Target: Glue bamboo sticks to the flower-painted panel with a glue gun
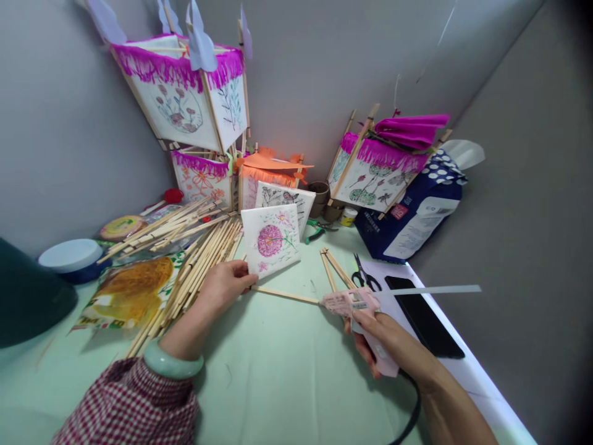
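My left hand [225, 283] pinches the lower left corner of a white square panel [271, 240] painted with a pink flower, which stands tilted on the pale green table [278, 371]. A thin wooden stick [285, 295] lies just under that hand and runs right toward the nozzle of a pink glue gun [359, 309]. My right hand [386, 340] is wrapped round the glue gun's handle, its nozzle pointing left at the stick's end. A pale glue stick [430, 289] juts out of the gun's back to the right.
A heap of wooden sticks [185, 259] lies at left beside a printed bag [130, 290]. Paper lanterns with pink fringe [185, 93] stand at the back. Black scissors [364, 275], a black phone [424, 315] and a blue dotted bag [417, 210] sit at right.
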A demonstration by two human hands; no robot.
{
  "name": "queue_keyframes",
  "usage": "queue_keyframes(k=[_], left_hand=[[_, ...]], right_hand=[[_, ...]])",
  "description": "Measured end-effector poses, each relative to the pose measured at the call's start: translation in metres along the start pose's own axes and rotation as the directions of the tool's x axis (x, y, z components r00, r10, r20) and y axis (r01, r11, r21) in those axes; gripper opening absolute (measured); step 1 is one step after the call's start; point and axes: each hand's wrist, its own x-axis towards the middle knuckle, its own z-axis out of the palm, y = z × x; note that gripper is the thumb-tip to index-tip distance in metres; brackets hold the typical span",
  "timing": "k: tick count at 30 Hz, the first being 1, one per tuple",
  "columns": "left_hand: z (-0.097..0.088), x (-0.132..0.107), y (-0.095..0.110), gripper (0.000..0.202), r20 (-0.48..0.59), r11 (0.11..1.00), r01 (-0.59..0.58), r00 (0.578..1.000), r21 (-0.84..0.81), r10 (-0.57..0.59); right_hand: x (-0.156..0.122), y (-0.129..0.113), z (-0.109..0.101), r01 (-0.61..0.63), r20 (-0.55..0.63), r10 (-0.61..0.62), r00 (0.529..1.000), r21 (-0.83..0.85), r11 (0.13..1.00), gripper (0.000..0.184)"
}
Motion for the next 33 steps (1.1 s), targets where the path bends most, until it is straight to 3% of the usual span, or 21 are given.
queue_keyframes(k=[15,24,33], left_hand=[[-0.0007,-0.0009,0.0015,0.020,0.008,1.000,-0.001,1.000,-0.015,0.001],[-0.0011,0.0003,0.0009,0.023,0.010,0.998,-0.018,1.000,0.059,0.017],[0.0002,0.0018,-0.0031,0.019,0.001,1.000,-0.017,1.000,-0.008,0.017]], right_hand=[[0.0024,0.0039,-0.0018,0.033,-0.010,-0.032,0.999,0.044,0.998,0.058],[0.0011,0.0041,-0.0010,0.023,-0.013,-0.023,1.000,0.038,0.999,0.057],[-0.0005,0.0010,0.0005,0.022,-0.020,-0.022,1.000,0.024,0.999,0.058]])
